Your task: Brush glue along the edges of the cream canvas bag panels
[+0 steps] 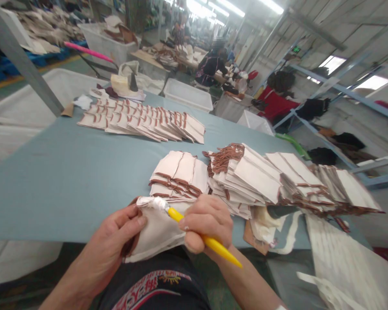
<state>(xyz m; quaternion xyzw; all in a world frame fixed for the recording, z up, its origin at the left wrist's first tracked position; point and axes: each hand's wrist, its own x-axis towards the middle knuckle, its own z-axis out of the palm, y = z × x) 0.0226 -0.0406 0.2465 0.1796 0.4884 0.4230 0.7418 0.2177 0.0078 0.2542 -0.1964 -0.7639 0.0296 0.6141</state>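
Note:
My left hand (114, 237) pinches the left edge of a cream fabric piece (160, 232) with brown trim, held at the table's front edge above my lap. In my right hand (210, 221) is a brush (221, 251) with a yellow handle. Its white tip, which looks coated, meets the fabric's upper left edge. Just beyond my hands sits a stack of cream pieces (181, 168) with brown edges. Right of it lies a larger pile (252, 176) with a tangle of brown strips (228, 157) on top.
A row of overlapping cream pieces (142, 118) lies across the far side of the blue-green table (51, 172). More stacks (297, 172) line the right side. White bins (189, 94) stand behind the table. A metal post (29, 56) rises at the left. A person (210, 69) is farther back.

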